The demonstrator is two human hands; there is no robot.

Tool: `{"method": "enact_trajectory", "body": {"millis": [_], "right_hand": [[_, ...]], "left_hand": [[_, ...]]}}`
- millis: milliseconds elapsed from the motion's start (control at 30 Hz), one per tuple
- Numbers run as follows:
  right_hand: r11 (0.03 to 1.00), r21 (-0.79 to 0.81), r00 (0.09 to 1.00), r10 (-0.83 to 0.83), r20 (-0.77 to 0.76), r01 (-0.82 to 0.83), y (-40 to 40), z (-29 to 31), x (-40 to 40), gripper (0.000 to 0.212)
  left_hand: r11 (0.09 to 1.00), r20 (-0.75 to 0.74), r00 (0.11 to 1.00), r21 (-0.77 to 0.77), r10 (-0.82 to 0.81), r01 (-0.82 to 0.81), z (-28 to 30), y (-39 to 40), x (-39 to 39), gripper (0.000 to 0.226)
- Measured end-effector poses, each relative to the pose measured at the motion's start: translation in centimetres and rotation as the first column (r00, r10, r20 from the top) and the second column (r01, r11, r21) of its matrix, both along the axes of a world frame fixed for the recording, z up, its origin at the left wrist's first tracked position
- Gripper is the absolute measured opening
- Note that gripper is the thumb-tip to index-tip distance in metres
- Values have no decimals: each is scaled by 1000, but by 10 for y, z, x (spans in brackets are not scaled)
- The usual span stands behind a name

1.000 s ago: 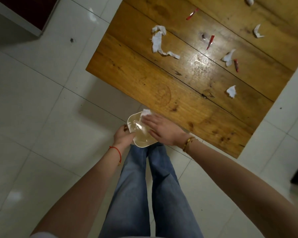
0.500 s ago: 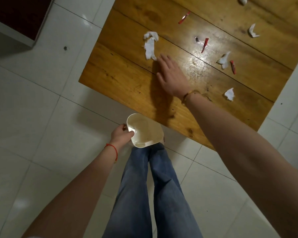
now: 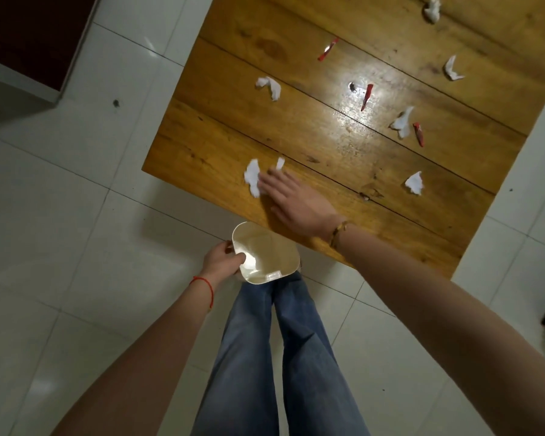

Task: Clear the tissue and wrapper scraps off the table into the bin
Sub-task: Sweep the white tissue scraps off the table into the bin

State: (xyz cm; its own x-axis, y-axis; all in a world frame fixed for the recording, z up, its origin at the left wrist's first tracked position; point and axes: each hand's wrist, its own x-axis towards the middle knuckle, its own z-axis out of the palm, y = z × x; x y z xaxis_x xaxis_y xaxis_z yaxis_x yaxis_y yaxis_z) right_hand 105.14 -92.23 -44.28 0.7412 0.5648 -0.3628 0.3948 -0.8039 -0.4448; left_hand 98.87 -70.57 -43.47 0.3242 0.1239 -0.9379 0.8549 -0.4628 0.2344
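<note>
My left hand [image 3: 223,262] grips the rim of a small cream bin [image 3: 266,253], held just below the near edge of the wooden table [image 3: 202,146]. Flat on the tabletop, my right hand [image 3: 291,201] has its fingers spread and its fingertips resting on a white tissue scrap [image 3: 252,179] near that edge; a smaller white bit [image 3: 280,163] lies just beyond the fingers. More tissue scraps lie further off: one at the left [image 3: 269,87], one mid-right [image 3: 401,121], one near right [image 3: 414,183]. Red wrapper scraps [image 3: 367,96] [image 3: 328,49] [image 3: 418,134] lie among them.
Two more white tissue pieces [image 3: 452,69] [image 3: 432,9] lie at the table's far right. White floor tiles [image 3: 76,215] surround the table. A dark cabinet [image 3: 29,36] stands at the upper left. My legs in blue jeans [image 3: 280,357] are below the bin.
My right hand left the bin, reached out to the long tissue on the table, then drew part of it back toward the near edge. The bin stays in my left hand.
</note>
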Motion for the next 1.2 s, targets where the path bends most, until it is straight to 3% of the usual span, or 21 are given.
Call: {"method": "enact_trajectory", "body": {"millis": [267, 433, 633, 967, 1200], "right_hand": [[996, 52, 984, 79, -156, -72, 13, 10, -118, 54], [971, 93, 970, -207, -129, 220, 18, 30, -140, 52], [812, 84, 816, -568, -108, 577, 11, 76, -147, 50], [603, 128, 610, -792, -19, 787, -16, 157, -172, 47], [565, 70, 568, -823, -23, 822, -63, 178, -178, 48]], "left_hand": [[999, -12, 999, -2, 46, -46, 16, -4, -22, 32], [997, -18, 997, 16, 73, -73, 32, -5, -36, 21], [998, 21, 998, -15, 58, -58, 71, -3, -48, 32], [995, 146, 989, -86, -36, 48, 148, -28, -43, 51], [982, 172, 977, -116, -125, 146, 179, -73, -46, 50]]}}
